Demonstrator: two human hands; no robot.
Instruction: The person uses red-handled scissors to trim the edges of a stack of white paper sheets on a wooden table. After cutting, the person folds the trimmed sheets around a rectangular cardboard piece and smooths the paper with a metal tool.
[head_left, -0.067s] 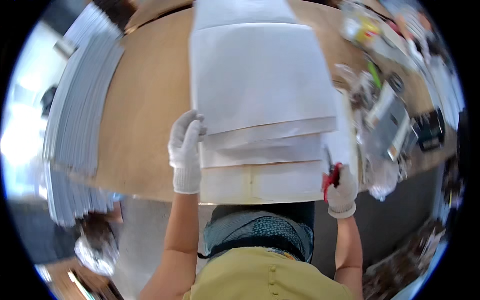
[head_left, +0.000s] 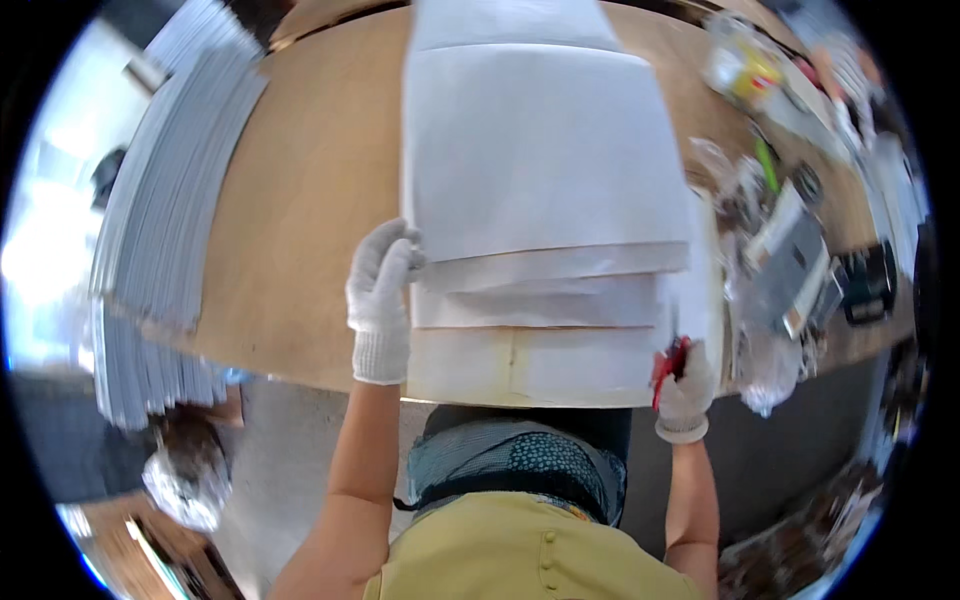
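White sheets (head_left: 545, 150), layered with their near edges staggered, lie in front of me on a wooden table. My left hand (head_left: 380, 300), in a white knit glove, is at their left side, with thumb and fingers closed on the edge of a sheet. Beneath the upper sheets, a yellowed white sheet (head_left: 460, 365) reaches the table's near edge. Red-handled scissors (head_left: 668, 370) are in my gloved right hand (head_left: 690, 395), by the lower right corner of the sheets. Their blades are blurred and point away from me.
A tall stack of folded pale sheets (head_left: 165, 190) stands at the table's left side. On the right lie clear plastic bags (head_left: 765, 370), a grey flat box (head_left: 795, 265), a black case (head_left: 866, 283) and a roll of tape (head_left: 806, 182). Another person's gloved hand (head_left: 850, 75) shows far right.
The view has shifted slightly, so the table and sheets sit a little further right. My right hand with the scissors has come slightly nearer to me; my left hand stays at the sheet's edge.
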